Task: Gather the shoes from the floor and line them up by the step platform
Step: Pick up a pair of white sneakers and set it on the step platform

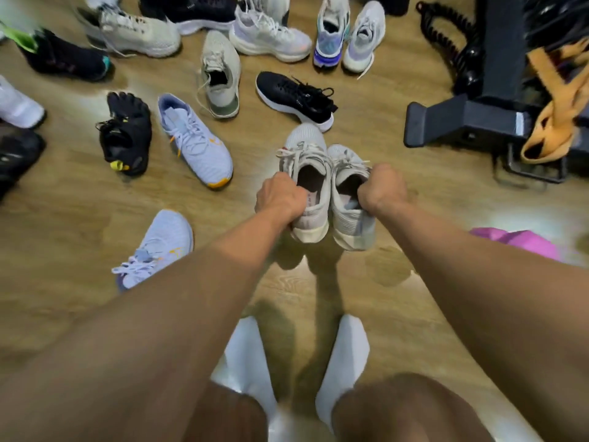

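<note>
The left-hand trainer (306,164) and the right-hand trainer (347,169) — a pale grey pair — hang side by side and touching, heels toward the person. Judging by the shadow beneath them, they are lifted clear of the wooden floor (95,202). The left hand (280,197) is clenched round the collar of the first, fingers hooked into the opening, and the right hand (381,189) grasps the other the same way. Knit uppers and foam soles suggest light, soft shoes that will flex, so the padded collar or heel looks the firmest place to hold; the loose laces could trail or snag. Just beyond the toes lies a black lace-up shoe (294,97). To the left are a lilac trainer (196,148) and a black toe shoe (126,135), with a second lilac trainer (156,247) nearer the person. A black metal base (446,122) stands to the right. No step platform can be made out here — the pair probably has to be carried to it.
</note>
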`<state>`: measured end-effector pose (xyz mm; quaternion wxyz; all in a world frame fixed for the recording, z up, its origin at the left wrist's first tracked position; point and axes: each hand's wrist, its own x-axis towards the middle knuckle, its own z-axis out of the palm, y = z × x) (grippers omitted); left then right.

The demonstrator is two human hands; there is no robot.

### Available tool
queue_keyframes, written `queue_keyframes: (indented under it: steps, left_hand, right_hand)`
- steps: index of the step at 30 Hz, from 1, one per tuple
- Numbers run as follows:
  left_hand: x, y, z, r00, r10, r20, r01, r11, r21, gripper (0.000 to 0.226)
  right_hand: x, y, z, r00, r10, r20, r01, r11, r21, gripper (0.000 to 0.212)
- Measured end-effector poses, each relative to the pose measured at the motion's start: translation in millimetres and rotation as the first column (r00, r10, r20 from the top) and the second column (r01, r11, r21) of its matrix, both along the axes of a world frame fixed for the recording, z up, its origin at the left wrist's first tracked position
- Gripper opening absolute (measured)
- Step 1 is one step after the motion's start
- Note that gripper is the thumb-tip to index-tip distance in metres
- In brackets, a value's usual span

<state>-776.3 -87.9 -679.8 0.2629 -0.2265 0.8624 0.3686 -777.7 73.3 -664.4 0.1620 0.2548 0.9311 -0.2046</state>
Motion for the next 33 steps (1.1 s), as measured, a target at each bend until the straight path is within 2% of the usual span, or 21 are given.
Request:
queue_keyframes:
  steps: [4,6,10,14,17,20,24,29,33]
  left_hand:
    - [12,-30,133,0.990,-0.122,-0.063,0.111,0.982,-0.156,0.042]
    - [17,-49,209,0.985,-0.151,-0.082,0.134,0.974,-0.184,0.043]
    - [37,-83,353,0.976,-0.189,-0.107,0.150,0.943,-0.298,0.051]
    - [53,-114,471,0.983,-0.075,-0.165,0.015,0.940,-0.341,0.046]
    - [67,-138,541,0.966,0.025,-0.256,-0.121,0.922,-0.367,0.055]
    - [83,-162,590,0.943,0.098,-0.319,-0.224,0.893,-0.390,0.067]
    - [107,-200,631,0.896,0.228,-0.381,-0.372,0.854,-0.363,0.067]
    - [143,-264,656,0.806,0.393,-0.443,-0.554,0.764,-0.331,0.068]
    - [170,-328,664,0.744,0.514,-0.427,-0.648,0.711,-0.273,0.077]
  right_hand:
    - [18,-26,131,0.998,0.055,-0.019,-0.055,0.998,-0.030,0.020]
    - [20,-41,207,0.984,0.174,-0.030,-0.174,0.984,-0.024,0.024]
    - [23,-70,350,0.889,0.447,-0.099,-0.447,0.894,0.025,0.033]
    - [23,-100,463,0.811,0.562,-0.161,-0.559,0.826,0.063,0.033]
    - [24,-128,526,0.750,0.608,-0.260,-0.609,0.788,0.085,0.031]
    - [26,-160,569,0.690,0.634,-0.350,-0.645,0.758,0.100,0.027]
    - [29,-209,608,0.628,0.669,-0.396,-0.695,0.712,0.101,0.027]
    - [39,-288,638,0.585,0.694,-0.419,-0.746,0.664,0.057,0.031]
    - [57,-364,652,0.550,0.702,-0.452,-0.786,0.618,0.005,0.029]
